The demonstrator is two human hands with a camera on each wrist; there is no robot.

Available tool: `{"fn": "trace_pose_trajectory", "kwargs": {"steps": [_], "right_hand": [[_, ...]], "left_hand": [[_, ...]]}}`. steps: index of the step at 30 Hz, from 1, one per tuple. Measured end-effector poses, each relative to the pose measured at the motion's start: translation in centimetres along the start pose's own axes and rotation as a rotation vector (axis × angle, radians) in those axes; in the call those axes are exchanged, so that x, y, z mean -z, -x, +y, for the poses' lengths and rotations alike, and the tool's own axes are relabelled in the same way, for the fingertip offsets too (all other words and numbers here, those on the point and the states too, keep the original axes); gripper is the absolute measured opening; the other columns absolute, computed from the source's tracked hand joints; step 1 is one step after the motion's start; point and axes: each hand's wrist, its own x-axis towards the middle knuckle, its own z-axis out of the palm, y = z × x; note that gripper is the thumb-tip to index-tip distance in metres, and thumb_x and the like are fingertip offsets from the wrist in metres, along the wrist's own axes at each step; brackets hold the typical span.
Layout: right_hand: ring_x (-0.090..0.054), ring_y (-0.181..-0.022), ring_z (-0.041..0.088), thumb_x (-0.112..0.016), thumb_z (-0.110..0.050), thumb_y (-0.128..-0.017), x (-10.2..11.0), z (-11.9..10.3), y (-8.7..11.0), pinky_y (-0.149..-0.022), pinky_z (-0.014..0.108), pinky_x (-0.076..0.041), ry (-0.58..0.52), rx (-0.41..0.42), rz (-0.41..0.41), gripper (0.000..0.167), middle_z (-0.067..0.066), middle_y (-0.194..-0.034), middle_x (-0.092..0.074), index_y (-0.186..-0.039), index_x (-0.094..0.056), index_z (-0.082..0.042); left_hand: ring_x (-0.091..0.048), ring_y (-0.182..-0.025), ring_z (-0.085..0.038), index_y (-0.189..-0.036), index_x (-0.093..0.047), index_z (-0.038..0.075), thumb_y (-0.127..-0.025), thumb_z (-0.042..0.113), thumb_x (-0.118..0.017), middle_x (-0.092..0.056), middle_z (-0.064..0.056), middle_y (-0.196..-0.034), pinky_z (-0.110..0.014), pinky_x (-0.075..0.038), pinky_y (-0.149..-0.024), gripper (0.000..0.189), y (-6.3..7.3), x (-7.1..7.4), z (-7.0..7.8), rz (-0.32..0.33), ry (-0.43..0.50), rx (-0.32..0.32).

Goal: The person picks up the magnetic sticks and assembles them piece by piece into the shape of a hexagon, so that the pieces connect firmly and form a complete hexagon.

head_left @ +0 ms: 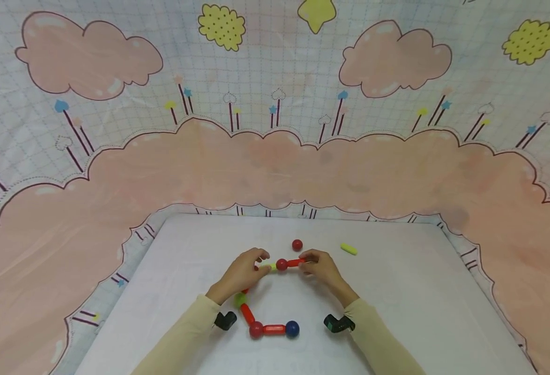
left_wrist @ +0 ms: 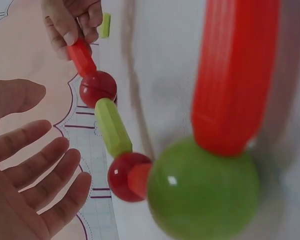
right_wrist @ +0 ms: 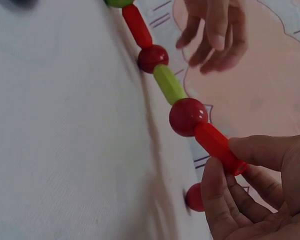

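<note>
A chain of balls and sticks lies on the white table. My right hand [head_left: 322, 268] pinches the red stick [right_wrist: 215, 142] at the chain's far end between thumb and fingers. That stick joins a red ball [right_wrist: 188, 117], followed by a yellow-green stick [right_wrist: 170, 84] and another red ball [right_wrist: 153, 58]. My left hand [left_wrist: 40, 170] has its fingers spread beside the yellow-green stick, apart from it in the wrist views. Nearer me, the chain runs through a green ball [left_wrist: 202, 190], a red stick [left_wrist: 235, 75], a red ball [head_left: 256, 329] and a red stick [head_left: 275, 329] to a blue ball [head_left: 292, 329].
Beyond the hands, a loose red ball [head_left: 297, 245] sits on the white table [head_left: 397, 291]. A loose yellow-green stick [head_left: 349, 249] lies to its right. Patterned cloth [head_left: 275, 172] surrounds the table at the back and sides.
</note>
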Motion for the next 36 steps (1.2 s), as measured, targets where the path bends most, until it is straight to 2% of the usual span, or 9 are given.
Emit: {"fn": "trace_pose_trajectory", "kwargs": {"steps": [5,10,13,16,20,25,29,32,36], "right_hand": [[-0.064,-0.081,0.015,-0.070,-0.006,-0.089,-0.3,-0.9,0.6,-0.077,0.033,-0.058,0.004,0.014,-0.002,0.023,0.009,-0.106,-0.070,-0.112,-0.068,-0.005],[-0.065,-0.082,0.015,-0.072,-0.007,-0.088,-0.4,-1.3,0.9,-0.073,0.030,-0.057,0.014,0.068,-0.013,0.023,0.010,-0.105,-0.070,-0.110,-0.068,-0.004],[-0.066,-0.082,0.015,-0.072,-0.007,-0.087,-0.5,-1.5,1.0,-0.072,0.029,-0.057,0.019,0.100,-0.023,0.024,0.012,-0.104,-0.070,-0.110,-0.067,-0.003],[-0.066,-0.081,0.015,-0.072,-0.007,-0.087,-0.5,-1.5,1.1,-0.072,0.028,-0.057,0.012,0.102,-0.024,0.023,0.012,-0.104,-0.071,-0.109,-0.067,-0.004],[-0.066,-0.082,0.015,-0.072,-0.007,-0.087,-0.4,-1.6,1.1,-0.072,0.028,-0.057,0.012,0.105,-0.017,0.022,0.010,-0.103,-0.071,-0.108,-0.068,-0.005],[-0.068,-0.087,0.026,-0.069,-0.012,-0.090,0.0,-2.1,1.4,-0.072,0.030,-0.057,0.039,0.115,0.000,0.018,0.008,-0.099,-0.071,-0.108,-0.068,-0.006],[-0.068,-0.090,0.024,-0.068,-0.018,-0.092,0.8,-2.8,1.1,-0.074,0.031,-0.057,0.026,0.117,0.024,0.020,0.006,-0.102,-0.071,-0.109,-0.069,-0.008],[-0.067,-0.090,0.018,-0.068,-0.019,-0.092,1.2,-3.1,0.5,-0.076,0.031,-0.058,0.015,0.113,0.043,0.024,0.007,-0.107,-0.070,-0.113,-0.068,-0.006],[-0.066,-0.093,0.018,-0.067,-0.018,-0.093,1.3,-3.0,-0.6,-0.076,0.030,-0.057,0.028,0.085,0.074,0.026,0.008,-0.112,-0.068,-0.115,-0.066,-0.005]], "left_hand": [[-0.058,-0.119,-0.030,-0.128,-0.059,0.012,-0.091,0.029,-0.069,-0.061,-0.010,-0.130,-0.049,-0.048,-0.100,0.042,-1.2,-0.8,0.5,-0.022,0.006,-0.010],[-0.058,-0.120,-0.029,-0.128,-0.059,0.011,-0.091,0.029,-0.069,-0.061,-0.011,-0.130,-0.049,-0.046,-0.103,0.043,-2.2,-1.8,0.8,-0.040,0.020,-0.054],[-0.060,-0.109,-0.024,-0.123,-0.062,0.010,-0.091,0.026,-0.071,-0.064,-0.009,-0.121,-0.045,-0.049,-0.099,0.037,-2.5,-2.3,0.8,-0.041,0.029,-0.073],[-0.057,-0.092,-0.017,-0.115,-0.066,0.011,-0.089,0.023,-0.072,-0.065,-0.003,-0.105,-0.035,-0.051,-0.086,0.029,-2.7,-2.7,0.9,-0.038,0.028,-0.088],[-0.051,-0.079,-0.013,-0.108,-0.068,0.012,-0.089,0.021,-0.072,-0.061,0.001,-0.090,-0.025,-0.046,-0.072,0.022,-2.8,-3.0,1.0,-0.032,0.024,-0.114],[-0.050,-0.077,-0.012,-0.107,-0.069,0.012,-0.089,0.021,-0.072,-0.059,0.002,-0.087,-0.023,-0.043,-0.069,0.020,-2.7,-3.0,1.0,-0.024,0.017,-0.114],[-0.051,-0.078,-0.012,-0.107,-0.068,0.014,-0.090,0.023,-0.072,-0.060,0.003,-0.088,-0.024,-0.044,-0.069,0.020,-2.6,-2.9,1.1,-0.025,0.023,-0.092],[-0.052,-0.079,-0.012,-0.108,-0.068,0.014,-0.090,0.023,-0.072,-0.062,0.003,-0.090,-0.024,-0.045,-0.071,0.021,-2.5,-2.9,1.1,-0.024,0.033,-0.088],[-0.053,-0.080,-0.013,-0.109,-0.068,0.014,-0.089,0.023,-0.073,-0.064,0.003,-0.091,-0.025,-0.045,-0.072,0.022,-2.5,-2.9,1.0,-0.032,0.051,-0.085]]}}
